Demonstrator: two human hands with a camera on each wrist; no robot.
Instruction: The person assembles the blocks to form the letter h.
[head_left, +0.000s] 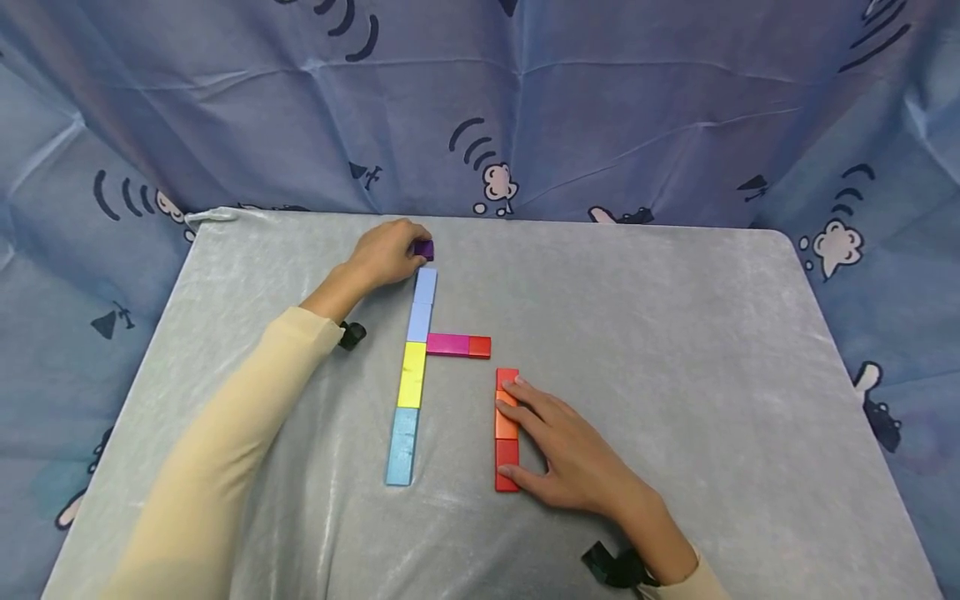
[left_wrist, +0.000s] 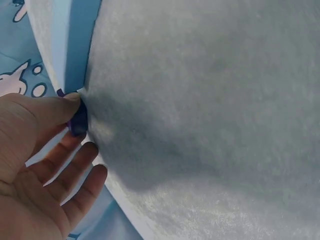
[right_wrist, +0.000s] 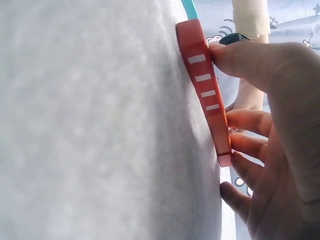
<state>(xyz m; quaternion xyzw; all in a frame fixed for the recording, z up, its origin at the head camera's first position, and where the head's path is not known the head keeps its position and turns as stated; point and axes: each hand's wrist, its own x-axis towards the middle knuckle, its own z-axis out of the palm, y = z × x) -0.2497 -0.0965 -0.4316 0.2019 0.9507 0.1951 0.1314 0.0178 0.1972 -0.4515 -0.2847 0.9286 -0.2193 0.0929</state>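
Observation:
At the far end of a column of blocks, my left hand (head_left: pixel 387 252) pinches a small purple block (head_left: pixel 424 250) between thumb and finger. Just below it in the column come light blue blocks (head_left: pixel 422 304), a yellow block (head_left: pixel 411 375) and a turquoise block (head_left: pixel 401 446). A magenta block (head_left: pixel 447 344) with a small red block (head_left: pixel 480 347) juts right from the column. My right hand (head_left: pixel 573 450) rests its fingertips and thumb on a separate row, made of an orange block (head_left: pixel 507 415) between red pieces. White marks show on the lower red block (right_wrist: pixel 202 77) in the right wrist view.
A grey cloth covers the table (head_left: pixel 675 333). Behind it and at both sides hangs a blue printed curtain (head_left: pixel 600 108). Dark bands with small devices (head_left: pixel 618 567) sit on both wrists.

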